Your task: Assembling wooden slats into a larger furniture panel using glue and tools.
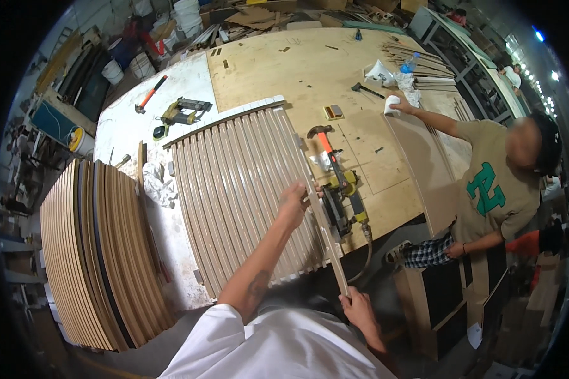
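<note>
My right hand (pixel 358 307) grips the near end of a long, thin wooden strip (pixel 334 252) that sticks out past the table's near edge. Farther up the strip, my left hand (pixel 294 202) has its fingers closed around it. The strip runs along the right side of a slatted wooden panel (pixel 246 183), whose pale slats lie side by side on the table. Just right of the strip lies a yellow-green nail gun (pixel 348 189) with an air hose (pixel 368 252). A claw hammer with an orange handle (pixel 327 146) lies against that gun.
A tall stack of slatted panels (pixel 107 252) stands at left. A second nail gun (pixel 186 112) and another hammer (pixel 150 95) lie beyond the panel. At right, a co-worker presses a white cloth (pixel 392 105) on a brown board (pixel 417 151). A black hammer (pixel 365 90) lies nearby.
</note>
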The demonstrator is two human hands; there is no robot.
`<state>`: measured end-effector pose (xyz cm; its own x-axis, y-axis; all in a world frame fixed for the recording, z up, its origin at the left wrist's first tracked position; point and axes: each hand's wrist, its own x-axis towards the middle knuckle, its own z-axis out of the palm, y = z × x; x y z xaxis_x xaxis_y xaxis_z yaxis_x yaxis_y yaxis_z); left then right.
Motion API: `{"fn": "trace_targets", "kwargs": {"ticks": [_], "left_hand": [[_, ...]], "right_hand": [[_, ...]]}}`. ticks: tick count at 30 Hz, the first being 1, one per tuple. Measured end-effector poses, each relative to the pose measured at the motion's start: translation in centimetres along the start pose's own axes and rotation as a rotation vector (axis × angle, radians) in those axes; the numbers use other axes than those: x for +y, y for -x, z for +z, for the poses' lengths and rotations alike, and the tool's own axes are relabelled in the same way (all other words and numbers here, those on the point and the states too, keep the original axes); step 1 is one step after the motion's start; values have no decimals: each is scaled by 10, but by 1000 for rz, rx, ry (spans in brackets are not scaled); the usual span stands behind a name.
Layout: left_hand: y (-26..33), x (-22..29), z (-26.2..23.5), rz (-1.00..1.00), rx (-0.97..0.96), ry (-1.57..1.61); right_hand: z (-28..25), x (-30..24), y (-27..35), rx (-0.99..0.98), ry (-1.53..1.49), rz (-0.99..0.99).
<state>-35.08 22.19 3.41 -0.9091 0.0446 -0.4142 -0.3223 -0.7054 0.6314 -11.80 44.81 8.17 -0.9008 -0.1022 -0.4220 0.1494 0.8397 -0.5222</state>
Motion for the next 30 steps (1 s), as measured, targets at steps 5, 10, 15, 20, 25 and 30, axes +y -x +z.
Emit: {"fn": "trace_targets", "kwargs": {"ticks": [5,10,15,20,25,30], "left_hand": [[-30,-11,-30,-58,-22,-330],[-27,-7,-71,327,86,-1356],[19,10,-63,356,175,-1325],[19,-3,-69,643,-68,-1591],[15,-19,-56,675,-326,-1939],[11,-29,-51,580,-414,-2144]], "right_hand": [[15,3,-44,90,12,-1],[22,-4,-81,79,134,35],[37,13,-81,-74,207,129],[53,21,-81,71,63,150],[69,34,-72,257,-11,74],[73,34,-69,307,-61,97]]}}
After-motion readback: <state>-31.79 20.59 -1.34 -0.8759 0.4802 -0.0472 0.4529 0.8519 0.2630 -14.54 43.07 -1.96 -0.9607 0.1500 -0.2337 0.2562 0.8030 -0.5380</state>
